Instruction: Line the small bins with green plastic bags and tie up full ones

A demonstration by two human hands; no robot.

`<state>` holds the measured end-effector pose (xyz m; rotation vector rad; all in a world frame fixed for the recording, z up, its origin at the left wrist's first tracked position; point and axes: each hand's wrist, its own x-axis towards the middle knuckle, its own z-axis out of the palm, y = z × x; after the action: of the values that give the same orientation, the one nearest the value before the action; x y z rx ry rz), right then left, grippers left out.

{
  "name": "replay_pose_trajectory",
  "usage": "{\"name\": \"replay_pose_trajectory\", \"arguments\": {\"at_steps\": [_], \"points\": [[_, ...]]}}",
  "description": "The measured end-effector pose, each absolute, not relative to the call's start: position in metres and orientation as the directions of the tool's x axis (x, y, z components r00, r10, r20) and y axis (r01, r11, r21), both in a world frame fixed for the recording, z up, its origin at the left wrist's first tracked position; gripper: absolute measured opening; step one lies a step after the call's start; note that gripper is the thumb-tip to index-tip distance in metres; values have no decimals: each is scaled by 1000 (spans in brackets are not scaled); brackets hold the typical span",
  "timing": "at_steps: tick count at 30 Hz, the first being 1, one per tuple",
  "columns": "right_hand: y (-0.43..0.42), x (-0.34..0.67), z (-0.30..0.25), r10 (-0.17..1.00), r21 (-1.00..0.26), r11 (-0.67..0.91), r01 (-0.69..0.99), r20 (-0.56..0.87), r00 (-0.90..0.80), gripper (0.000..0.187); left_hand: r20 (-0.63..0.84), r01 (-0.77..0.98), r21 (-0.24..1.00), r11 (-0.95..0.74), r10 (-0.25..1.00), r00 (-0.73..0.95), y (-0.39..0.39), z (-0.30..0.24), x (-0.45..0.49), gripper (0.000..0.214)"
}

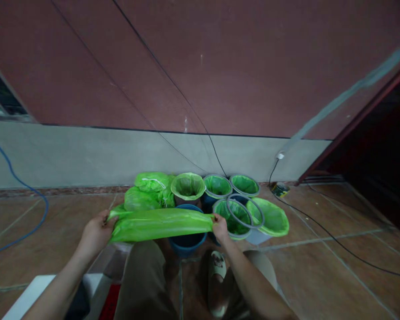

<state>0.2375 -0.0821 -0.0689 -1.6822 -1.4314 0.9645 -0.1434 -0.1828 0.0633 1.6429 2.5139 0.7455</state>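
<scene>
A green plastic bin bag (162, 224) is stretched sideways in front of me, long and flat. My left hand (98, 229) is closed on its left end, and my right hand (220, 226) pinches the right end. Below and partly behind the bag stands a blue bin (187, 246), its dark inside showing at the front. Close to my right hand is a bin with a green liner (233, 218). A loose grey ring (258, 205) lies across its rim and that of the lined bin at the right (275, 218).
Along the wall stand more green-lined bins (218, 186), with bundled green bags (153, 191) at their left. A black cable (323, 229) crosses the tiles at right, near a small box (280, 190). A blue hose (42, 218) curves at left. A white object (33, 293) sits lower left.
</scene>
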Motion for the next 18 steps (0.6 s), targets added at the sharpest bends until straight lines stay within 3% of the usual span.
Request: {"name": "replay_pose_trajectory", "arguments": {"at_steps": [4,6,10,13,18], "points": [[-63,233,-84,975,-764,-199,613,-217,47,16,141,900,166,403,894,-426,-149,75,-127,31],[-53,238,-83,964,-708,-179,683,-265,-22,8,114,928,112,355,923,-367,-132,76,-109,35],[-36,250,-66,937,-673,-81,735,-303,-174,11,57,982,76,171,983,-175,-98,54,-58,33],[-28,248,-49,916,-711,-37,702,-305,-261,21,-20,992,117,45,999,-43,-76,18,-21,34],[-33,219,-41,884,-799,39,600,-252,-394,29,-201,925,380,-26,973,110,-47,-56,14,27]]}}
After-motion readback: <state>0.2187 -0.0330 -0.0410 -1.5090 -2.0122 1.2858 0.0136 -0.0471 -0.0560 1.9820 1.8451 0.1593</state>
